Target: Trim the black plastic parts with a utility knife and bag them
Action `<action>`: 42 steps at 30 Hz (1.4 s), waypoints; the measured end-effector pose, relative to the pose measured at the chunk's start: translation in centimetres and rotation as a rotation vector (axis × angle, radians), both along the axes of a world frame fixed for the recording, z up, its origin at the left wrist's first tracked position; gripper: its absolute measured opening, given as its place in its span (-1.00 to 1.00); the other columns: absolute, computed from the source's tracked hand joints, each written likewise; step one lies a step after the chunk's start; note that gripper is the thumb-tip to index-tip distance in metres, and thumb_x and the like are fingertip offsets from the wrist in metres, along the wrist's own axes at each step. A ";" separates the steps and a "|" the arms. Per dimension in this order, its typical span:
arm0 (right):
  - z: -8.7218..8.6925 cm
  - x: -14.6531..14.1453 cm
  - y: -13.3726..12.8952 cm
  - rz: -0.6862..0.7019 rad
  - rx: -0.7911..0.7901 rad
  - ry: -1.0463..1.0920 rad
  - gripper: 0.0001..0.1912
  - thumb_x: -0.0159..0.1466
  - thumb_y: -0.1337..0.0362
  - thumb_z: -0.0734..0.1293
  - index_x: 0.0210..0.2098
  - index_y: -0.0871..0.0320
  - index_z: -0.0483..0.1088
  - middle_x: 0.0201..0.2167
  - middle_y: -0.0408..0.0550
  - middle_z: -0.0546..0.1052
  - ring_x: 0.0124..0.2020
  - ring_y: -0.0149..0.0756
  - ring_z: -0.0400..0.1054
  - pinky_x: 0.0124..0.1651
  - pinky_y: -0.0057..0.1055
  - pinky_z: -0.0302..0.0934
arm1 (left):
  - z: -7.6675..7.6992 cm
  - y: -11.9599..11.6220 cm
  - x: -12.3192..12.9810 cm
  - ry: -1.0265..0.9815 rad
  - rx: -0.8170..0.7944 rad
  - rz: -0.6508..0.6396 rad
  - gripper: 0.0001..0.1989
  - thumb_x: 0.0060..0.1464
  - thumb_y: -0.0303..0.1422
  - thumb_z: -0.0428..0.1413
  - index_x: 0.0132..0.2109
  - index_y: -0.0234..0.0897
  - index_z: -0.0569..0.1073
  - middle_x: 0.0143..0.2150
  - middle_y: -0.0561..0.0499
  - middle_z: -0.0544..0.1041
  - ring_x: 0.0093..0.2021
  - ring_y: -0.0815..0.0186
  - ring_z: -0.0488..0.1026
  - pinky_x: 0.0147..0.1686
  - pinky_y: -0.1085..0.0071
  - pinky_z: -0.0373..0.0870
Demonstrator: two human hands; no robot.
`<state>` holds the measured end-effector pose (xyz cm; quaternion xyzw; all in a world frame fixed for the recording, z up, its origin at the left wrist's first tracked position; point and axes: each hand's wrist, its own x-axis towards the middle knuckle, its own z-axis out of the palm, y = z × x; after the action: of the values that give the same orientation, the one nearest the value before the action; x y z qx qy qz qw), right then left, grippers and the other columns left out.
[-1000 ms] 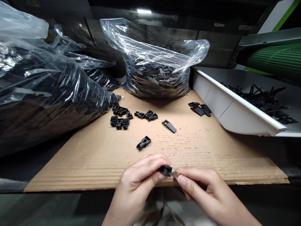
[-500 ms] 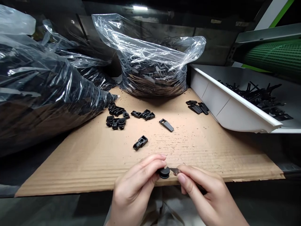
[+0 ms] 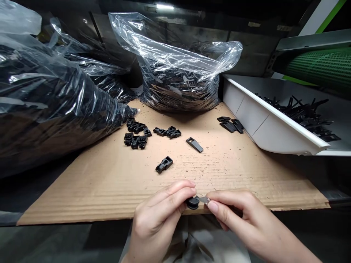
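Note:
At the near edge of the cardboard, my left hand (image 3: 161,215) is closed round a small black part (image 3: 192,203) whose rounded end sticks out past the fingertips. My right hand (image 3: 236,212) pinches a small pointed metal blade (image 3: 203,199), its tip against or very close to the black part. A single black clip (image 3: 164,164) lies in front of my left hand. Farther back is a flat black tapered piece (image 3: 194,144) with a square hole.
Several black clips (image 3: 135,141) lie at the left and middle of the cardboard (image 3: 90,186). Flat pieces (image 3: 230,125) sit beside a white tray (image 3: 255,120) of black parts. Filled plastic bags (image 3: 178,84) stand behind and at left.
The blade in my right hand has tilted slightly, and my right forearm has swung out to the right. My left hand and the black part have shifted very slightly right.

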<state>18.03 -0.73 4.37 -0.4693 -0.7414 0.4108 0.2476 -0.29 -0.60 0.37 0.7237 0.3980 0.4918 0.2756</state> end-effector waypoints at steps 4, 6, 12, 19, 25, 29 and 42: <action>0.5 0.4 0.3 0.097 -0.276 0.113 -0.68 0.26 0.28 0.15 -0.58 0.20 0.33 -0.70 -0.28 0.18 -0.66 -0.54 0.05 -0.60 -0.59 -0.03 | 0.2 0.2 0.0 -0.024 -0.055 -0.009 -0.57 -0.06 -0.70 0.07 -0.16 -0.07 0.51 -0.14 0.17 0.54 -0.15 0.41 0.48 -0.09 0.65 0.33; 0.7 0.6 0.1 0.189 -0.434 0.178 -0.75 0.22 0.26 0.20 -0.49 0.22 0.42 -0.71 -0.27 0.20 -0.68 -0.56 0.04 -0.63 -0.61 -0.04 | 0.4 0.3 0.1 -0.025 -0.076 0.004 -0.59 -0.06 -0.67 0.09 -0.16 -0.07 0.52 -0.16 0.16 0.56 -0.15 0.39 0.48 -0.09 0.63 0.34; -0.4 0.2 -0.7 -0.061 -0.005 0.260 -0.80 0.22 0.32 0.20 -0.41 0.16 0.45 -0.68 -0.21 0.36 -0.68 -0.51 0.17 -0.65 -0.61 0.08 | 1.6 0.3 0.7 -0.144 -0.391 0.129 -0.81 -0.14 -0.42 0.20 -0.28 -0.16 0.57 -0.47 0.08 0.60 -0.41 0.27 0.54 -0.32 0.47 0.46; -4.0 -2.2 -1.4 -0.298 0.809 0.103 -0.68 0.14 0.58 0.24 -0.12 0.26 0.32 -0.50 -0.08 0.46 -0.54 -0.43 0.36 -0.47 -0.55 0.29 | 2.8 0.2 1.7 -0.434 -0.763 0.155 -0.77 -0.16 -0.44 0.17 -0.25 -0.36 0.52 -0.60 0.07 0.57 -0.54 0.31 0.53 -0.47 0.53 0.47; -4.3 -2.8 -1.0 -0.270 0.781 0.047 -0.75 0.18 0.55 0.19 -0.16 0.29 0.34 -0.48 0.00 0.48 -0.52 -0.38 0.37 -0.47 -0.50 0.31 | 2.7 0.2 1.7 -0.490 -0.781 0.168 -0.75 -0.16 -0.46 0.17 -0.23 -0.38 0.52 -0.62 0.07 0.57 -0.55 0.33 0.53 -0.48 0.56 0.47; -3.5 -2.1 -0.9 -0.203 0.637 0.008 -0.80 0.20 0.52 0.15 -0.28 0.26 0.37 -0.53 -0.06 0.43 -0.57 -0.40 0.32 -0.51 -0.50 0.25 | 2.6 0.1 1.6 -0.455 -0.742 0.158 -0.77 -0.15 -0.48 0.16 -0.24 -0.36 0.53 -0.61 0.09 0.57 -0.55 0.35 0.52 -0.48 0.58 0.46; -1.5 -2.7 1.0 -0.462 0.382 -0.078 -0.78 0.17 0.20 0.25 -0.21 0.11 0.39 -0.36 -0.08 0.52 -0.39 -0.28 0.44 -0.38 -0.43 0.35 | 2.1 0.3 1.0 -0.128 -0.547 -0.074 -0.83 -0.10 -0.50 0.16 -0.30 -0.21 0.57 -0.51 0.09 0.58 -0.48 0.33 0.52 -0.45 0.60 0.43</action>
<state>15.34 0.27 2.87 -0.5860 -0.6877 0.1784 0.3897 0.70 -0.29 2.43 0.6039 0.4712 0.4004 0.5030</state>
